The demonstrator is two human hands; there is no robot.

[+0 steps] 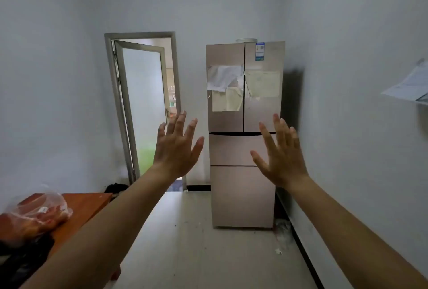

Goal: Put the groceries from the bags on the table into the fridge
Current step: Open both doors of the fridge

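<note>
A glazed door (pixel 141 103) stands ajar in the far wall, to the left of the fridge (pixel 240 196). A dark heap (pixel 115 188) lies on the floor below it. A sheet of paper (pixel 410 84) hangs on the right wall, and crumpled plastic (pixel 282 228) lies on the floor against the fridge's right side. Small scraps dot the pale floor (pixel 185 230) that runs from the person to the fridge.

Both arms reach forward at chest height. The left hand (pixel 176 149) is raised with its fingers spread apart and holds nothing; it shows against the door frame and wall, just left of the fridge. The right hand (pixel 281 156) is raised the same way, fingers spread and holding nothing, and overlaps the fridge's right edge in the view.

The fridge stands against the far wall in the right corner. It is a pinkish-beige model with two upper doors and two drawers below, all closed. Papers (pixel 223 77) are stuck on both upper doors, a blue label (pixel 259 51) sits near the top right, and a round pale thing (pixel 246 40) rests on top.

At lower left, a reddish wooden table (pixel 92 203) bears a clear plastic bag (pixel 39 214) of reddish-orange goods, with a dark bag (pixel 23 258) just beside it.
</note>
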